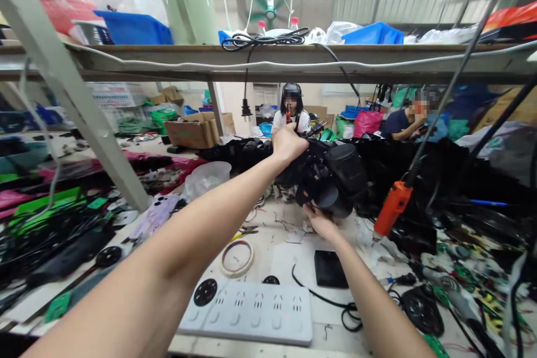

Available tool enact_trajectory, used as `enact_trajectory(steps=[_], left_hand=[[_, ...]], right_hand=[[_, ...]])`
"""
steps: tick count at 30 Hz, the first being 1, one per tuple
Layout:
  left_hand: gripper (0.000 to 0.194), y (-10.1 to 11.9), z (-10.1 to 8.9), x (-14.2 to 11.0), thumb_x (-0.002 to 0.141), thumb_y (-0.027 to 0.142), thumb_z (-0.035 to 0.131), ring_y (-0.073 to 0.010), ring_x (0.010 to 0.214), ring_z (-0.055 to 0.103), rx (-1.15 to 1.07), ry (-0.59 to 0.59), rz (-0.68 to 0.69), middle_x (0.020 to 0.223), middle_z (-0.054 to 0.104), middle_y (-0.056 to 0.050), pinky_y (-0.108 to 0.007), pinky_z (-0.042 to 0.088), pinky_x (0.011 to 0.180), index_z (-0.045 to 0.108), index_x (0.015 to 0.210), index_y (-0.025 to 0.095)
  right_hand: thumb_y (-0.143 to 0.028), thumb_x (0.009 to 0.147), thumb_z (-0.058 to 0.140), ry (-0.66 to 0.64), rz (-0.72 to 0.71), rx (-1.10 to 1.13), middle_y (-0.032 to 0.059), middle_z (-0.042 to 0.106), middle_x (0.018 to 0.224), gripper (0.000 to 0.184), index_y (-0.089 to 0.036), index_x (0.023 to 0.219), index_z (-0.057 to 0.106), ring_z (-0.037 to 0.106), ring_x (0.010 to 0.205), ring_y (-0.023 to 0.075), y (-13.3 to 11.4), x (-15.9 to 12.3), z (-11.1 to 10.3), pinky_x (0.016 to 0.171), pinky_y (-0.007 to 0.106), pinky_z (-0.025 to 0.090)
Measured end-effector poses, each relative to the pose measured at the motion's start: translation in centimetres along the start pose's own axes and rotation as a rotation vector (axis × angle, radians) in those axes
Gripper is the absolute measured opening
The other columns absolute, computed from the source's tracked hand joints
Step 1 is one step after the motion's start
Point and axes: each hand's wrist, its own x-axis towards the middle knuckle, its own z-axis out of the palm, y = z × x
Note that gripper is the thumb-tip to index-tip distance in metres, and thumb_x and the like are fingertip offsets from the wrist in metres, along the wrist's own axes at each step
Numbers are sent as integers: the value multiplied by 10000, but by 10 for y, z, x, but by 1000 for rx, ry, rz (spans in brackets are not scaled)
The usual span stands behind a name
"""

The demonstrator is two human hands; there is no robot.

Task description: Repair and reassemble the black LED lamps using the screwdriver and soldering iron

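Observation:
My left hand (290, 144) is stretched far forward over a heap of black parts, closed like a fist. What it holds, if anything, is hidden behind the knuckles. My right hand (322, 222) reaches under a black plastic housing (329, 197) with a rounded end, its fingers curled against the underside. Above that, another black piece (346, 165) leans on the pile. An orange electric screwdriver (392, 210) hangs tip down to the right of my right hand. Pliers with yellow handles (245, 231) lie below my left forearm.
A white power strip (251, 310) lies at the near edge, with a tape roll (237, 258) and a flat black box (330, 268) behind it. Circuit boards and cables clutter both sides. A shelf (268, 59) crosses overhead. Two people sit opposite.

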Motion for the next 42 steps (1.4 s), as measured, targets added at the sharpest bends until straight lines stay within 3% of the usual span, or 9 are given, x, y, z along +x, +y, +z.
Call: enact_trajectory(steps=[4,10,14,19,23,28,30,37,42], left_hand=[[208,-36,11,-2,536,77,652,-219,783,652,5,-10,-18,758,684,-15,-284,501,728,651,723,167],[192,-88,2,-11,536,76,602,-192,741,615,68,-50,-17,707,661,6,-269,482,718,652,691,178],[222,-115,-2,-15,532,68,582,-197,825,601,100,-98,16,772,658,3,-275,469,788,664,707,178],[266,-143,-8,-15,536,94,648,-224,900,588,114,-203,-31,845,659,-6,-298,460,823,690,780,191],[399,-162,-22,-18,493,162,770,-215,857,606,65,-364,-119,798,660,19,-267,471,764,706,881,232],[928,-186,-49,-35,435,203,833,-194,811,638,-84,-543,-235,861,684,30,-248,498,696,541,1313,271],[1007,-197,-61,-44,414,193,846,-201,851,645,-139,-563,-273,890,688,13,-250,502,704,501,1357,263],[545,-220,-95,-68,530,398,795,-234,824,662,-234,-466,-434,915,727,-73,-284,483,622,701,1027,195],[429,-216,-133,-101,558,462,739,-246,837,648,-169,-283,-433,861,726,-74,-321,495,677,700,875,174]], right_hand=[[-344,938,588,-62,206,242,94,585,1271,328,-176,1220,581,599,1107,245,18,-11,-7,927,465,510],[-295,881,656,-255,326,657,68,716,1016,252,-173,1098,699,657,848,154,16,-14,-3,717,273,536],[-353,915,599,-222,400,824,83,709,826,275,-113,908,732,614,653,108,13,-14,14,598,220,491],[-388,906,597,-179,385,915,95,713,851,302,-118,879,730,633,689,116,4,-23,15,641,223,499],[-472,836,655,-136,356,853,99,720,864,356,-131,900,734,642,716,141,-4,-33,7,672,253,501],[-527,769,667,-83,312,636,62,679,724,417,-113,790,716,595,668,153,-14,-47,13,635,264,451],[-502,762,655,-86,284,540,41,648,656,393,-113,737,703,573,633,154,-20,-54,20,608,265,429],[-360,785,551,-38,199,267,43,679,664,272,-152,768,725,616,675,201,-48,-71,35,617,282,432],[-443,791,574,174,219,127,41,655,619,272,-218,648,627,631,674,239,-55,-92,33,668,323,449]])
